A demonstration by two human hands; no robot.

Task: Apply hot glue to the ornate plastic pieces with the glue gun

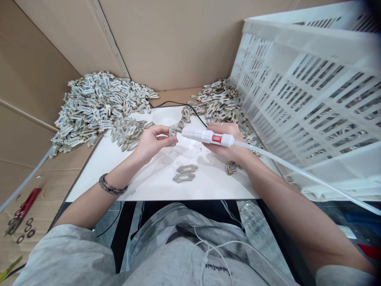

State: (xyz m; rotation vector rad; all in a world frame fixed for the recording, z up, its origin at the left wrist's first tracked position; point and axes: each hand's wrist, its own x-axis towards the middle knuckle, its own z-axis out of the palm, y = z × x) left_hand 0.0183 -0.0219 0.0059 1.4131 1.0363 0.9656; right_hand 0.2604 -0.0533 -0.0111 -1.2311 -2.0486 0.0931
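My left hand point(158, 140) is closed, pinching a small grey metal frame plate point(172, 133) upright between thumb and fingers. My right hand point(223, 137) is wrapped around a white pen-like tool point(196, 134) with a red window on its body and a translucent hose point(276, 159) running off to the right. The tool's thin tip points left and meets or nearly meets the plate; I cannot tell if they touch. Two similar grey plates, an upper plate point(187, 169) and a lower plate point(183, 178), lie flat on the white board point(154, 186) below my hands.
A large heap of frame plates point(98, 103) rises at the back left, with a smaller pile point(127, 133) before it. Bronze-edged plates point(222, 99) are heaped at the back right beside a tall white slatted crate point(312, 79). A black cable point(174, 102) crosses behind. Cardboard walls point(178, 43) enclose the back.
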